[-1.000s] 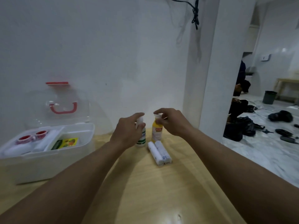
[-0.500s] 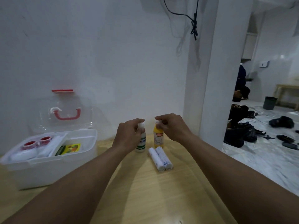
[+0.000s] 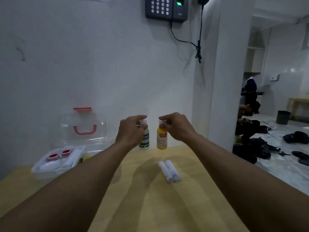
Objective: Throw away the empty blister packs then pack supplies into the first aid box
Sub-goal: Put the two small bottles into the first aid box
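Observation:
My left hand [image 3: 132, 131] grips the neck of a white bottle with a green label [image 3: 145, 141]. My right hand [image 3: 177, 127] grips the cap of a yellow bottle [image 3: 161, 139]. Both bottles hang upright, a little above the far edge of the wooden table [image 3: 150, 198]. Two white bandage rolls [image 3: 169, 171] lie side by side on the table, nearer to me than the bottles. The open first aid box [image 3: 50, 171] stands at the left, with its clear lid and red handle [image 3: 85, 130] raised against the wall. Two red tape rolls [image 3: 58, 154] sit in its tray.
A white wall runs behind the table, with a keypad device [image 3: 165, 9] and hanging cables. A pillar [image 3: 222, 81] stands at the right. Beyond it, bags and shoes lie on the floor and a dark bin [image 3: 283, 117] stands farther back.
Both hands have lifted the two bottles off the table. The camera has tilted up, so the bandage rolls and box sit lower in view.

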A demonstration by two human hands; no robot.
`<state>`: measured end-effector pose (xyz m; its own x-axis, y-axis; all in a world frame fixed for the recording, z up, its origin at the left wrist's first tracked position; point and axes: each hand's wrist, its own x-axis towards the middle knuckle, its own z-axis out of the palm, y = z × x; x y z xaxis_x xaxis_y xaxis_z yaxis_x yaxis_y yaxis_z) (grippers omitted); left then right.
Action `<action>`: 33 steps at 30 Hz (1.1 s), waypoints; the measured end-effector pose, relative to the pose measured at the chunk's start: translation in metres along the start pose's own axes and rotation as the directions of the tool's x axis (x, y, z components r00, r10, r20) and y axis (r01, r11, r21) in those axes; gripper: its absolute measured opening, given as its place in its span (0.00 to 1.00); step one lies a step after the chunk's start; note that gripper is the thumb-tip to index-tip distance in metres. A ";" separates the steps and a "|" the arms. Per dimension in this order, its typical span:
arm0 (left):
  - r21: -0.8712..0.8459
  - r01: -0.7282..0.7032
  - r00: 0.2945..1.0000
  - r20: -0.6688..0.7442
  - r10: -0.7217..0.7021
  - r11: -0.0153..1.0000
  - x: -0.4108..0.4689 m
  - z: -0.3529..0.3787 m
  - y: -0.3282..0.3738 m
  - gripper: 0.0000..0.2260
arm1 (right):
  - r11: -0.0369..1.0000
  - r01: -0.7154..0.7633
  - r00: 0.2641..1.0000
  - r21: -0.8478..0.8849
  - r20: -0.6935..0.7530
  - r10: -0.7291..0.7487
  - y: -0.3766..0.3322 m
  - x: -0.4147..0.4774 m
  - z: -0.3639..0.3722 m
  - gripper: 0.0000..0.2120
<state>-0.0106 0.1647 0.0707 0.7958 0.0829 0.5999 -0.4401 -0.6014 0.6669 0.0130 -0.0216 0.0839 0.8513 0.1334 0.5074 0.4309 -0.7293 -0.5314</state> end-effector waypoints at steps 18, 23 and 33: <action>0.116 0.108 0.992 -0.078 -0.099 0.987 -0.001 -0.130 -0.023 0.14 | 0.990 0.103 0.994 0.102 0.014 -0.105 -0.115 0.017 0.035 0.15; 0.104 0.155 0.987 -0.069 -0.148 0.982 -0.008 -0.135 -0.042 0.14 | 0.986 0.125 0.991 0.111 0.036 -0.129 -0.131 0.021 0.054 0.15; 0.142 0.277 0.956 0.065 -0.288 0.950 -0.012 -0.112 -0.062 0.16 | 0.986 0.140 0.989 0.092 0.041 -0.144 -0.137 0.027 0.073 0.15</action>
<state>-0.0389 0.2896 0.0718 0.9138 0.2009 0.3529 -0.1390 -0.6617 0.7368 -0.0013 0.1313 0.1210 0.7921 0.2646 0.5501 0.5714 -0.6385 -0.5156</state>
